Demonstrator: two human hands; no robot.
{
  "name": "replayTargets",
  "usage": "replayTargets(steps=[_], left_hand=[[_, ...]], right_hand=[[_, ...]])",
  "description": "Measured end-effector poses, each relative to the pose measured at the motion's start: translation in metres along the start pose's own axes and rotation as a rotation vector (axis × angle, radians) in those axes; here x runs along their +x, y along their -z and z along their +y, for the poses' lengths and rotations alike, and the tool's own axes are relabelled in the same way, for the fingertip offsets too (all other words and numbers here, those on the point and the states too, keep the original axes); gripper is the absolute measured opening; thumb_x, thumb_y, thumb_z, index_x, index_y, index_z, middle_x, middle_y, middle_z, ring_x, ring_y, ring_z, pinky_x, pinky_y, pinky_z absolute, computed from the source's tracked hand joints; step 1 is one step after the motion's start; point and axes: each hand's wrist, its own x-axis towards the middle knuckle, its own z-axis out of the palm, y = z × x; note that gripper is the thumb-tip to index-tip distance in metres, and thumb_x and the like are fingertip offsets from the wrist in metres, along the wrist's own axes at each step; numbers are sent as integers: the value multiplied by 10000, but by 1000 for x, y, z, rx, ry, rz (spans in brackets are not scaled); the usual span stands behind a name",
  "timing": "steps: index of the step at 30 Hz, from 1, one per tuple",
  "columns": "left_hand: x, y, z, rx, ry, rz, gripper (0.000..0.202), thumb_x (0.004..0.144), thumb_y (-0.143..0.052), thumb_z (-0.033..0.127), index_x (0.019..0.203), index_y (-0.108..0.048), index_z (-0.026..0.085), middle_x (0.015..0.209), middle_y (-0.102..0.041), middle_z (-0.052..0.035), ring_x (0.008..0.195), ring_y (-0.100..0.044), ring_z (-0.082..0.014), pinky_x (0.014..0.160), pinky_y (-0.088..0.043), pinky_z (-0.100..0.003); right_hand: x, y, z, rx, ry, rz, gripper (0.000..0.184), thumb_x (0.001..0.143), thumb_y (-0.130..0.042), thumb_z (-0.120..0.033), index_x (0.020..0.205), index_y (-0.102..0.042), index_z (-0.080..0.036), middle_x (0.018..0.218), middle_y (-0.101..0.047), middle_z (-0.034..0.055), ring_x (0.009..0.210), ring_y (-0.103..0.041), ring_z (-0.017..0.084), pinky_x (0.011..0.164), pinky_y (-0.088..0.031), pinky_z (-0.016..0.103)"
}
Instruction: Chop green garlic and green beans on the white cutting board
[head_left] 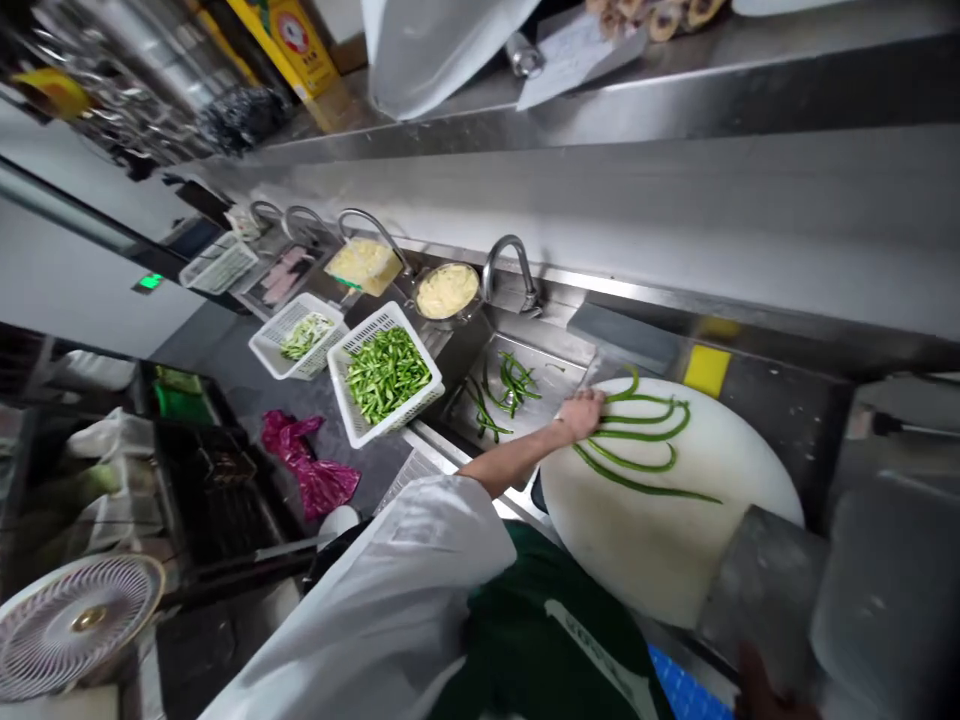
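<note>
Several long green peppers [637,434] lie side by side on a round white cutting board [622,560]. My left hand [581,413] is closed over their left ends at the board's edge. At the lower right, a cleaver [761,570] with a broad grey blade overlaps the board's near right edge. My right hand [765,690], dark and partly cut off by the frame, is at its handle end. More whole peppers [517,380] lie in the steel sink [559,365] left of the board.
A white basket [349,425] of cut green pieces stands left of the sink, with another basket [270,350] beyond. Behind are a bowl of pale slices [448,290] and a faucet [514,245]. A yellow block [706,370] sits behind the board; a steel shelf [675,95] hangs above.
</note>
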Motion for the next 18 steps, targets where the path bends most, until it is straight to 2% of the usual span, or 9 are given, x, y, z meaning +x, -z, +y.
replayTargets(steps=[2, 4, 7, 10, 13, 16, 18], left_hand=[[-17, -10, 1, -12, -80, -35, 405, 953, -455, 141, 1352, -529, 132, 1297, -597, -173, 1163, -617, -296, 960, -520, -397], [-30, -21, 1, -28, -137, -51, 406, 938, -468, 120, 1336, -549, 120, 1284, -587, -199, 1161, -604, -319, 972, -508, -431], [-38, -36, -6, -131, -177, 28, 316, 926, -559, 180, 1232, -634, 150, 1201, -611, -171, 1155, -588, -325, 1011, -491, -463], [-31, -42, -17, -374, -255, 140, 361, 877, -688, 255, 1229, -671, 180, 1154, -649, -128, 1138, -599, -292, 1049, -482, -444], [-16, -41, -24, -555, -286, 185, 305, 902, -652, 212, 1196, -718, 167, 1128, -712, -109, 1048, -648, -243, 1006, -506, -385], [3, -38, -26, -586, -257, 198, 295, 944, -574, 173, 1187, -736, 134, 1104, -749, -117, 939, -672, -227, 923, -532, -367], [13, -37, -25, -569, -231, 230, 314, 956, -554, 176, 1209, -731, 122, 1078, -754, -127, 918, -668, -237, 927, -526, -387]], right_hand=[[-19, 6, -14, 77, -70, -10, 448, 639, -430, -783, 449, -369, -382, 542, -614, 160, 569, -654, 339, 656, -531, 475], [-31, 11, -25, 115, -37, 22, 447, 704, -431, -750, 520, -437, -343, 549, -625, 149, 591, -660, 334, 642, -516, 454], [-35, 18, -31, 154, 18, 70, 426, 752, -472, -691, 649, -530, -281, 510, -606, 97, 595, -644, 300, 638, -485, 402], [-33, 21, -26, 155, 20, 104, 418, 773, -491, -662, 687, -547, -256, 499, -603, 76, 581, -621, 271, 640, -456, 373], [-32, 20, -23, 160, 33, 113, 415, 798, -503, -643, 677, -545, -249, 491, -597, 73, 587, -621, 268, 652, -447, 365], [-33, 19, -23, 183, 42, 106, 412, 821, -517, -624, 677, -558, -240, 485, -592, 66, 595, -626, 268, 664, -448, 362], [-33, 18, -24, 183, 40, 107, 398, 824, -528, -609, 673, -556, -242, 484, -589, 62, 592, -624, 268, 668, -446, 363]])
